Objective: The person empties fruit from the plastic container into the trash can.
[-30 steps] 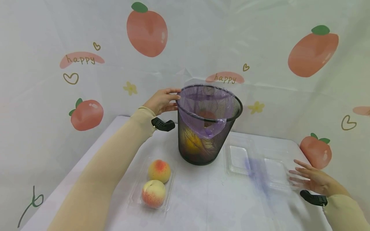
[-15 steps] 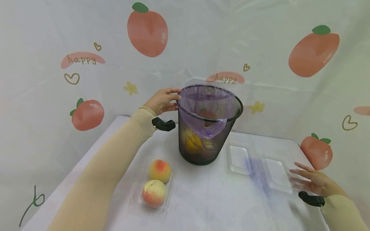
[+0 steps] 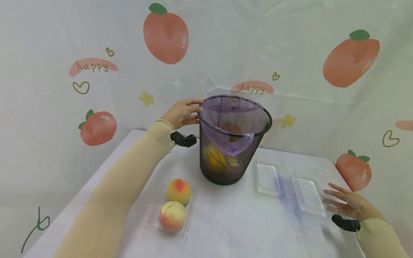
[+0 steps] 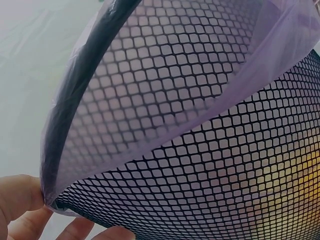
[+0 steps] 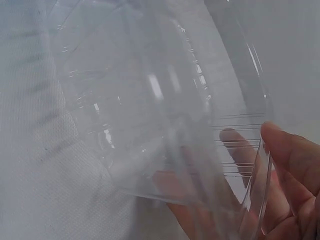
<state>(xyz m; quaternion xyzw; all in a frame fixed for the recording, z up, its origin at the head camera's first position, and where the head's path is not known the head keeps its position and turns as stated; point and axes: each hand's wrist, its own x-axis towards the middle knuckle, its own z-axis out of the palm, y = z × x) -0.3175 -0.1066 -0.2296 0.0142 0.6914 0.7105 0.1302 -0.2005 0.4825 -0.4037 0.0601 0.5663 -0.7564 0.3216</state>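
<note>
My left hand [image 3: 182,114] grips the left side of the rim of a black mesh wastebasket [image 3: 206,143], thumb over the edge and fingers outside. A thin purple bag [image 3: 233,147] lines it and folds down over the front rim. Something yellow [image 3: 214,159] shows through the lower mesh. At the right, my right hand [image 3: 353,205] pinches the edge of a clear plastic container [image 5: 150,100], its thumb on the near side and fingers seen through the plastic. Two peaches, one orange-yellow [image 3: 178,192] and one paler [image 3: 172,216], sit in a clear tray [image 3: 150,218] left of centre.
Another clear container [image 3: 258,182] lies right of the wastebasket, beside the held one. Between them a blurred purple streak [image 3: 287,197] shows on the white table [image 3: 238,225]. A white printed sheet [image 3: 200,46] hangs close behind the table.
My right hand has shifted slightly to the left with the container's edge in it. The left hand, the wastebasket and the peaches stay as they were.
</note>
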